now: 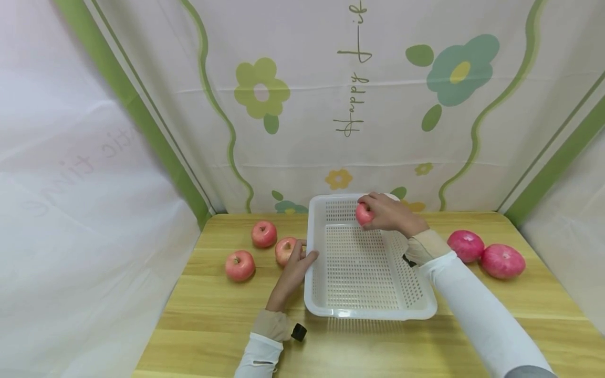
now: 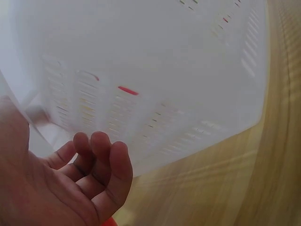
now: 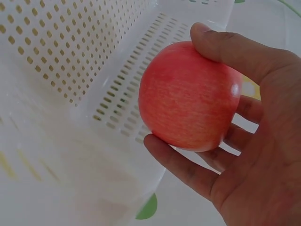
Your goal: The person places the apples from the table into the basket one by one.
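My right hand [image 1: 371,212] holds a red apple [image 1: 363,214] over the far end of a white perforated basket [image 1: 364,310]. In the right wrist view the thumb and fingers [image 3: 188,169] curl round the apple [image 3: 188,94], just above the basket's slotted wall [image 3: 122,108]. My left hand [image 1: 302,253] rests against the basket's left rim, holding nothing. In the left wrist view its fingers [image 2: 110,165] hang loosely curled beside the basket's outer wall [image 2: 164,70]. A second apple [image 1: 284,250] lies right by the left hand's fingers.
Two more red apples [image 1: 263,233] [image 1: 239,265] lie on the wooden table [image 1: 212,315] left of the basket. Two larger pink-red fruits [image 1: 466,245] [image 1: 503,260] sit at the right. A flowered cloth backdrop [image 1: 302,105] closes off the back and sides.
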The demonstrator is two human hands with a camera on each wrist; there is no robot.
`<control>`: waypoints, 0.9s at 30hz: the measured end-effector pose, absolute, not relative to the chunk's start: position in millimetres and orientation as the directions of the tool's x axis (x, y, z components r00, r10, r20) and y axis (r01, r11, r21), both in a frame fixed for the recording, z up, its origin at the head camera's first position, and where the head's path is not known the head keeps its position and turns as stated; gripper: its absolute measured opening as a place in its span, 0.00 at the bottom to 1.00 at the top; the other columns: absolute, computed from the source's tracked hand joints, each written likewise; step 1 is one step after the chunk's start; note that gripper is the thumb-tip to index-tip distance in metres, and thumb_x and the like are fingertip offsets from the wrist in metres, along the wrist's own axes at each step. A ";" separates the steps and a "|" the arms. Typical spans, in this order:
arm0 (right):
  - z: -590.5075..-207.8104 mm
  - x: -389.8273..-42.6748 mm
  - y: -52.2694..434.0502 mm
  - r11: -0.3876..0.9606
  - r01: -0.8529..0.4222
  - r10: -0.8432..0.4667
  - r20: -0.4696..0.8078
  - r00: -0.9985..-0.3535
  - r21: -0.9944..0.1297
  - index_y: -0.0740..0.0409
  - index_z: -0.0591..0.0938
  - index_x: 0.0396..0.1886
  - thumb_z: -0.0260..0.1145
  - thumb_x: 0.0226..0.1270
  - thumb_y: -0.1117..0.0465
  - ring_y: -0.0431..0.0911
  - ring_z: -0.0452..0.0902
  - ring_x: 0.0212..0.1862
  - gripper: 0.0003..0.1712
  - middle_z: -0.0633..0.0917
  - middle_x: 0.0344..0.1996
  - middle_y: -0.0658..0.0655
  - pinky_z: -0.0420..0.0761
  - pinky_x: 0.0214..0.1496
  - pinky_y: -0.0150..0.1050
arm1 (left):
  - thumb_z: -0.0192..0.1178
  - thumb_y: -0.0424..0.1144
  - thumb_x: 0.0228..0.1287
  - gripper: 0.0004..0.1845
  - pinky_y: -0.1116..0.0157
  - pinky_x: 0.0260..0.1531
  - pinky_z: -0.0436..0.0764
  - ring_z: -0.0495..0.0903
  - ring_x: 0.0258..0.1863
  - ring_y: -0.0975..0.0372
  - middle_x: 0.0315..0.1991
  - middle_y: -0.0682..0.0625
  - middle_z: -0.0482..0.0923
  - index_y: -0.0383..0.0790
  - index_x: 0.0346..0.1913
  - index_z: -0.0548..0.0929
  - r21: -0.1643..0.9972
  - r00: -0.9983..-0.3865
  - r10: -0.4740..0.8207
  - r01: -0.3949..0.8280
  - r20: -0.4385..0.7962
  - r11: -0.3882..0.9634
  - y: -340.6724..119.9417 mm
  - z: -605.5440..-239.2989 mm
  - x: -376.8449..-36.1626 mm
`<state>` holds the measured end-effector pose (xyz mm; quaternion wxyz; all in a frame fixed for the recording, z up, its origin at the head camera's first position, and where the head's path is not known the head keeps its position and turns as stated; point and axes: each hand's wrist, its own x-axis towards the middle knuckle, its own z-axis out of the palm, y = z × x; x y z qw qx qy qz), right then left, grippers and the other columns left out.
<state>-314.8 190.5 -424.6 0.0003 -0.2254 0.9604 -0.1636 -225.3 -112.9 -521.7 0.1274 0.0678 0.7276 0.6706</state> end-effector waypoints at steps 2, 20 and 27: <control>-424.1 -314.2 190.0 0.848 -0.428 -0.430 0.067 -0.900 -0.311 0.61 0.79 0.69 0.81 0.54 0.51 0.59 0.79 0.58 0.43 0.81 0.64 0.66 0.83 0.56 0.57 | 0.55 0.47 0.80 0.22 0.57 0.40 0.90 0.89 0.50 0.40 0.54 0.27 0.82 0.41 0.66 0.66 0.993 -0.959 0.266 -0.073 -0.097 0.096 -112.9 -521.5 -225.5; -433.7 -319.7 188.2 0.876 -0.381 -0.403 -0.015 -0.915 -0.296 0.62 0.78 0.69 0.78 0.56 0.53 0.60 0.79 0.57 0.41 0.81 0.63 0.67 0.83 0.54 0.57 | 0.54 0.46 0.81 0.23 0.57 0.39 0.90 0.89 0.49 0.40 0.53 0.27 0.83 0.38 0.67 0.65 0.993 -0.960 0.265 -0.064 -0.088 0.099 -112.1 -521.6 -225.6; -441.0 -321.7 189.5 0.886 -0.363 -0.386 -0.025 -0.922 -0.289 0.63 0.78 0.69 0.76 0.56 0.56 0.60 0.78 0.59 0.40 0.81 0.64 0.68 0.83 0.56 0.57 | 0.55 0.47 0.80 0.22 0.57 0.39 0.91 0.89 0.49 0.39 0.53 0.26 0.83 0.38 0.67 0.66 0.993 -0.960 0.267 -0.063 -0.087 0.097 -112.1 -521.9 -225.7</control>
